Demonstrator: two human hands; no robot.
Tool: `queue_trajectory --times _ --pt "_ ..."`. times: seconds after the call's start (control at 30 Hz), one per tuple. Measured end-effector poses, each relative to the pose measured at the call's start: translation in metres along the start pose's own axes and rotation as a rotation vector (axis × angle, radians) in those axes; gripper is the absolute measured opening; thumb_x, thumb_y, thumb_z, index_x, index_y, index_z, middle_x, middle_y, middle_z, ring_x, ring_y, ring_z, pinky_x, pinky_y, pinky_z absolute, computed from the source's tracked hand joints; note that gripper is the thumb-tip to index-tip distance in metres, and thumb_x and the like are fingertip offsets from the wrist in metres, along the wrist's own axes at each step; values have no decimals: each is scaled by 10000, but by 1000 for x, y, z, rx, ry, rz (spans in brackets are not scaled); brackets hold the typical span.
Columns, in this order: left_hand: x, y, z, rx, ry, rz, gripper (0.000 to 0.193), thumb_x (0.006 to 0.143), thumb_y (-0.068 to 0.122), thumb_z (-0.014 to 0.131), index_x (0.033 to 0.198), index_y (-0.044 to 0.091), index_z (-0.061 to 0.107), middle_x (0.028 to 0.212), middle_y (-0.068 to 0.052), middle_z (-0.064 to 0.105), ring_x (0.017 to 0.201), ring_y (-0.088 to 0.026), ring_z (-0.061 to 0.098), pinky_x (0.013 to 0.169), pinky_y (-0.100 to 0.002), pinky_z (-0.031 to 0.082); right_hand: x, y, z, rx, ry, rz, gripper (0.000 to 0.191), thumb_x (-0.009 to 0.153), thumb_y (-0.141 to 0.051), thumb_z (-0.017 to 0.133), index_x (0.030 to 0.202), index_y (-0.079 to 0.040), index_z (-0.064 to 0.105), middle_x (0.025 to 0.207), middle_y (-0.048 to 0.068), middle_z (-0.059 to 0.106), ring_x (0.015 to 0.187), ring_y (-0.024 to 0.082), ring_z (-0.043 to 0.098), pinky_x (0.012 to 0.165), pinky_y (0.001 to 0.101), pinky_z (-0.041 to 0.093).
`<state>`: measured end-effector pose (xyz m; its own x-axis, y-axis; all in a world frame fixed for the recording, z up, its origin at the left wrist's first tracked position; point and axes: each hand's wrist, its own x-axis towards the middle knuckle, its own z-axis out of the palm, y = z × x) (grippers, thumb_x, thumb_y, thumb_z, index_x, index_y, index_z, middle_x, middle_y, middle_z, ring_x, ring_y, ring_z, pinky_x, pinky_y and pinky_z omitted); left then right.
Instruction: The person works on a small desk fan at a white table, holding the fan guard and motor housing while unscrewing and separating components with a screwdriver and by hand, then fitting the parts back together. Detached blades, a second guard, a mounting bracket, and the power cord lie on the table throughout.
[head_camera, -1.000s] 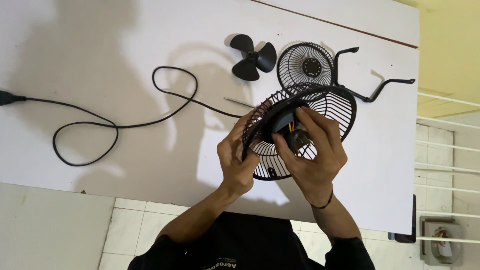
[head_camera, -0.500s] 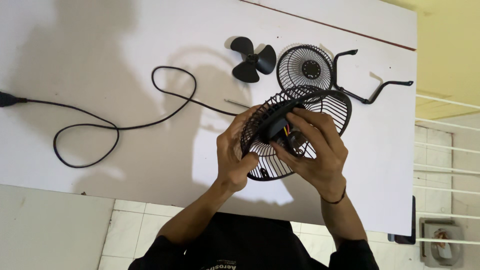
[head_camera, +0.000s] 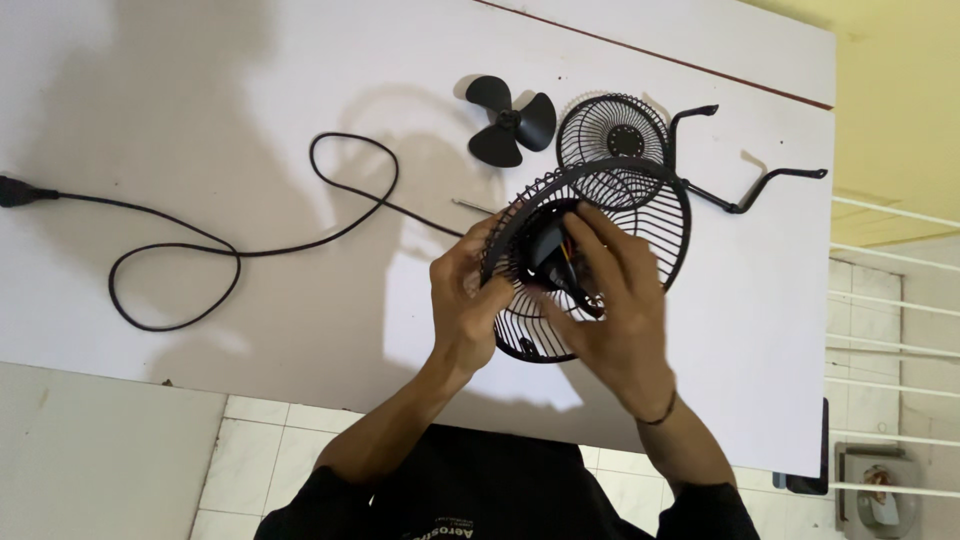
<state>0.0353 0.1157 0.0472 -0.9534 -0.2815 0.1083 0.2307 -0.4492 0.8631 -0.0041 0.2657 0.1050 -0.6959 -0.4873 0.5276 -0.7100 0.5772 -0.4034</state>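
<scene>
- Centrally, rear grille — black wire dome, held tilted above the table, its open side turned toward the person.
- Motor sits inside the grille, black, with coloured wires showing beside it; how it is fixed cannot be told.
- Left hand grips the grille's near-left rim, fingers curled around the wires, thumb on the rim — closed on it.
- Right hand lies over the middle of the grille, fingers bent and pressed on the motor; slightly blurred, so whether it pinches anything small cannot be told. A thin band circles this wrist.
- Cord — black, runs from the grille leftward across the table in two loose loops to the plug at the left edge.
- Small thin rod lies on the table just left of the grille, near the cord.
- Front grille, a smaller round wire cage with a dark hub, lies flat on the table just beyond the held one; they overlap in view.
- Blade, three black lobes, lies just left of the front grille, apart from it.
- Stand — bent black bar with two ends, lies right of both grilles near the table's right edge.
- Table is white; tiled floor shows below its near edge.
</scene>
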Motion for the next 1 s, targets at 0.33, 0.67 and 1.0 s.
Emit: queue_trajectory --times 0.33,0.67,1.0 --pt "8 1 1 -36 -53 -82 579 818 -34 581 1390 -116 562 1193 -108 691 1076 -139 654 988 -264 528 -6 15 17 36 69 10 431 798 -98 920 1177 -88 714 1288 152 571 1062 260 652 839 342 589" --pt "17 5 -5 -11 -112 -111 596 789 7 538 1377 -84 564 1180 -92 688 1079 -140 653 1000 -286 516 -2 19 3 35 -24 -65 446 757 -73 921 1161 -91 735 1297 120 586 1113 264 655 902 350 599" --pt "12 0 -12 19 -162 -183 454 846 -21 592 1284 -127 643 1050 -63 680 946 -99 602 883 -242 511 -8 24 8 35 98 -114 428 751 -65 958 1071 -40 675 1288 153 615 1084 280 643 850 353 581"
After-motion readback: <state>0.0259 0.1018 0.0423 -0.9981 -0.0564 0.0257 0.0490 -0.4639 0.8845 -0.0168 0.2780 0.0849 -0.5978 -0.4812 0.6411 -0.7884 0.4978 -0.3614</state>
